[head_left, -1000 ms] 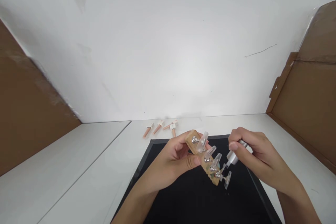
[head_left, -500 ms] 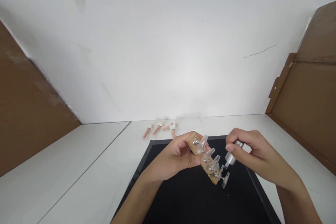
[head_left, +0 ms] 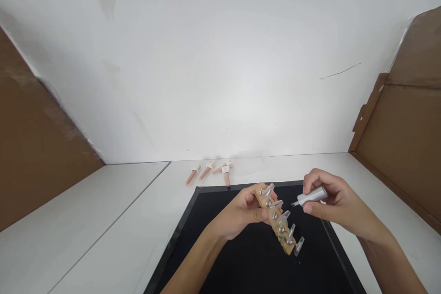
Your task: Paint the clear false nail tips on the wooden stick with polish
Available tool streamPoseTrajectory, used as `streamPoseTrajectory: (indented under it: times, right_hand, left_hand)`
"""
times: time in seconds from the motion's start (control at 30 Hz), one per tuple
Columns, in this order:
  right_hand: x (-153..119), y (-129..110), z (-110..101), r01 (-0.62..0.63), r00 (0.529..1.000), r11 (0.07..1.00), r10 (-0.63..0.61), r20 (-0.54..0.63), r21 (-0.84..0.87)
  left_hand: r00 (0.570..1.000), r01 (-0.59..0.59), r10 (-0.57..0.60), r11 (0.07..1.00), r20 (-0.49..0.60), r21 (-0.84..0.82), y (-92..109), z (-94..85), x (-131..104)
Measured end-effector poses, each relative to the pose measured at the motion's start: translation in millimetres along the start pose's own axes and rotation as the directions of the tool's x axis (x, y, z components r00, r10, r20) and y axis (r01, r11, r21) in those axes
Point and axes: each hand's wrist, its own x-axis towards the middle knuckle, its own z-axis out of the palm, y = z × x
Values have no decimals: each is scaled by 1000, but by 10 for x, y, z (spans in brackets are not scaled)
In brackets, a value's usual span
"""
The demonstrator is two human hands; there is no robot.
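Seemingly I'm at a brushing step: my left hand [head_left: 246, 209] curls round the tan block [head_left: 273, 224] with clear tips [head_left: 284, 216], above the black mat [head_left: 255, 262]; my right hand [head_left: 332, 197] pinches the brush [head_left: 306, 196] just apart; contact needs steadiness.

Gap beside brush [head_left: 295, 204]; nail tips [head_left: 284, 217] opposite

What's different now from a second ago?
The left hand has brought the wooden stand with its clear nail tips slightly rightward and nearer the wearer. The right hand has turned the silver-handled brush closer to level, its tip now farther from the end nail tips. Nothing was picked up or let go. The pinkish bottles stayed put.
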Motion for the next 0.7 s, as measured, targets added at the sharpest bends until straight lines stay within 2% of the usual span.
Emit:
streamPoseTrajectory:
  times: [0.13, 0.23, 0.3, 0.43, 0.57, 0.7]
  right_hand:
    - [-48, 437, 154, -33, 975, 985, 69, -213, 167]
    - [-84, 755, 271, 57, 893, 968, 60, -446, 244]
    - [-105, 884, 330, 101, 839, 961, 57, -541, 257]
    - [-154, 961, 361, 175, 848, 969, -57, -527, 176]
    - [-201, 981, 304, 272, 876, 961, -226, -426, 49]
    - [-225, 1019, 258, 273, 905, 961, -270, -330, -36]
  left_hand:
    - [992, -50, 38, 994, -123, -98, -205, -1, 21]
    - [980, -75, 51, 989, -192, -125, -339, 2, 44]
    - [971, -92, 61, 988, -229, -126, -400, 5, 56]
    - [964, -103, 73, 989, -254, -108, -474, 11, 75]
    - [968, -96, 77, 993, -239, -68, -529, 20, 111]
    - [975, -71, 54, 995, -216, -73, -563, 24, 149]
